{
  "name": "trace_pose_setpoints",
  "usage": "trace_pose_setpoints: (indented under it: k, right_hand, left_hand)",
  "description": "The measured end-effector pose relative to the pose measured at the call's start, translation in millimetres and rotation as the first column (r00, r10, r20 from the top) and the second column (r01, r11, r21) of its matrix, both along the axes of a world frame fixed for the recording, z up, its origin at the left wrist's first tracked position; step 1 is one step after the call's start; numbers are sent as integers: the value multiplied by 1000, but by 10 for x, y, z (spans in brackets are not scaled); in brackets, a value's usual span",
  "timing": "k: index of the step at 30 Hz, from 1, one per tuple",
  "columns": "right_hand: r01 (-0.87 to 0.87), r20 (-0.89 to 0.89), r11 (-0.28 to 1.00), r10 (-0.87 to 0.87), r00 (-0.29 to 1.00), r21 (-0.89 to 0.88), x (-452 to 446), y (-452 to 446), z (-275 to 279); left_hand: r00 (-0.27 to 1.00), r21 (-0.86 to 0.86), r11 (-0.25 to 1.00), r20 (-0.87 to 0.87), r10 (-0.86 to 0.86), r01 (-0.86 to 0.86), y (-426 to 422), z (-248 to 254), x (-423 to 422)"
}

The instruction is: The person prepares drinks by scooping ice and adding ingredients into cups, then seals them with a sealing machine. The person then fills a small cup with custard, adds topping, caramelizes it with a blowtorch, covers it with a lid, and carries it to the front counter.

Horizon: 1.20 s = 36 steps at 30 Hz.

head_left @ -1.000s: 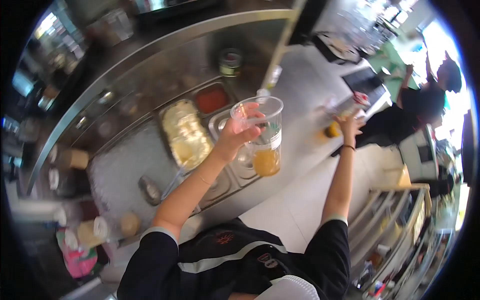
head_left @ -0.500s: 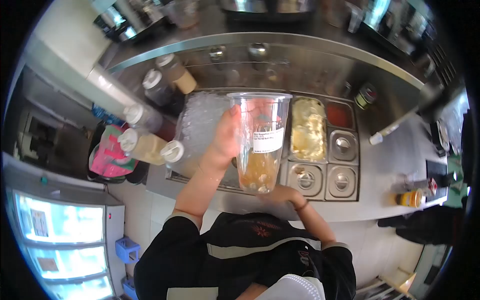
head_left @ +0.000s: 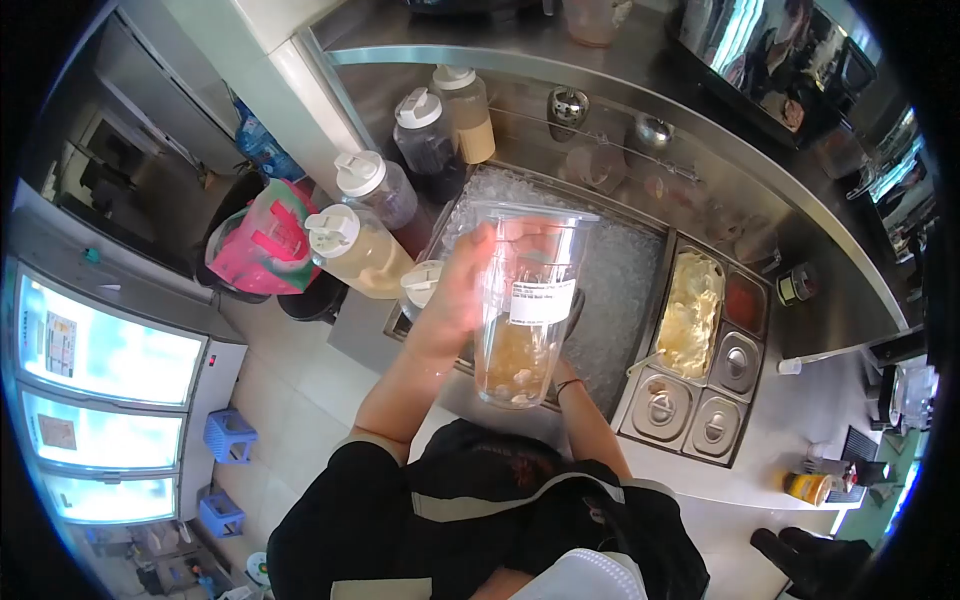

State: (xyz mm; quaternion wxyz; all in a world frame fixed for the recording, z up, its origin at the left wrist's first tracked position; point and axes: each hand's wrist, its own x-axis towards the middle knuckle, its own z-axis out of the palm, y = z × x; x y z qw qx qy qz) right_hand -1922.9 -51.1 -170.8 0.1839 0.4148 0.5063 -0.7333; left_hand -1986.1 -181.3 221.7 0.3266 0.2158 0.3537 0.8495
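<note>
My left hand (head_left: 468, 285) is wrapped around a clear plastic cup (head_left: 530, 260), held upright above the ice bin. A white printed label (head_left: 542, 301) is stuck on its side. Light brown liquid with pale pieces fills the lower part of the cup. Behind the cup, my right hand (head_left: 564, 371) is low at the near side of the ice bin (head_left: 620, 310), with a band on its wrist. Its fingers are hidden by the cup. A dark, narrow object (head_left: 575, 315) shows just above that hand, against the crushed ice; what it is stays unclear.
Squeeze bottles with white caps (head_left: 360, 250) line the left side of the bin. To the right are a pan of pale yellow food (head_left: 690, 315), a red-filled pan (head_left: 746, 303) and lidded steel pans (head_left: 660, 405). A steel shelf (head_left: 600, 75) runs above. A yellow-labelled jar (head_left: 808, 487) stands far right.
The view has turned, so the counter and pans sit further right. My right hand has moved from the counter's front edge to the ice bin. My left hand still holds the cup.
</note>
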Motion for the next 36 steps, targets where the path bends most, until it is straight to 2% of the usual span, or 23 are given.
trace_pose_setpoints:
  k: [2,3,5,6,7,9,12,14,15,17,19,21,22,24,25,26,28,30,32,33,34,35,36]
  right_hand:
    - [175,158,972,-150,976,-155,55,-4,-156]
    - [181,163,972,-155,974,-153,145,11,-191]
    - [219,-89,881,-280,956,-420,287,183,-240]
    - [145,-44,942,-165,985,-304,441,318,79]
    - [54,17,980,-52,999,-190,618,441,627]
    - [-40,46,975,51,998,-217,886,560,943]
    - [-65,37,987,71,997,-144,853,502,689]
    - [51,12,999,-50,999,-15,303,315,476]
    - [-7,-56,999,10,998,43,-28,290,50]
    - [-49,-182,962,101,978,269,-525,176,-156]
    - [-35,-245,908,150,958,417,-823,99,-101]
    - [-144,-22,786,196,980,601,-875,103,-116]
    - [-156,-6,789,199,980,594,-847,134,-371]
    - [39,-129,860,31,991,509,-711,203,-1053]
    - [97,-162,913,-35,986,396,-660,115,-438]
    - [109,-157,911,-49,986,398,-603,145,-317]
    - [-77,-47,891,110,993,448,-492,195,-153]
    - [-56,-81,887,104,991,458,-411,267,65]
    - [-33,-109,883,95,989,469,-301,343,323]
    - [11,-199,903,83,976,429,-262,385,474]
    - [54,-292,921,66,954,386,-241,443,650]
    - [70,-292,917,53,955,393,-208,513,887]
    - [37,-326,888,129,937,458,-168,585,1165]
  left_hand:
    - [1000,-7,1000,-2,-26,26,-27,-69,-103]
    - [999,-20,999,-20,-49,49,-34,-91,-164]
    - [1000,10,1000,4,-20,20,-40,-118,-220]
    - [999,31,999,37,13,-14,-50,-139,-234]
    - [999,34,999,45,16,-17,-67,-157,-274]
    - [998,18,999,47,42,-43,-109,-203,-366]
    - [997,56,997,64,47,-50,-149,-303,-501]
    - [994,39,996,84,73,-77,-182,-375,-567]
    - [991,20,996,99,85,-87,-199,-407,-595]
    - [987,-12,994,117,107,-106,-267,-429,-617]
    - [984,-51,991,128,126,-120,-383,-438,-649]
    - [986,-150,975,-36,160,-164,-512,-445,-650]
    - [986,-158,974,-20,163,-164,-516,-458,-633]
    - [919,-171,915,-220,327,-367,-495,-486,-577]
    - [934,-38,946,-175,312,-323,-518,-618,-578]
    - [939,-38,950,-170,298,-309,-514,-742,-544]
    - [771,-312,806,-583,256,-504,-517,-970,-385]
    - [775,-356,788,-589,229,-502,-480,-1170,-219]
    - [712,-443,701,-689,131,-558,-475,-1397,-94]
    - [716,-441,712,-686,124,-547,-476,-1549,-62]
    - [701,-465,669,-703,119,-580,-468,-1718,-51]
    - [686,-485,625,-719,113,-611,-448,-1858,-40]
    - [688,-480,640,-718,106,-600,-423,-1949,-28]
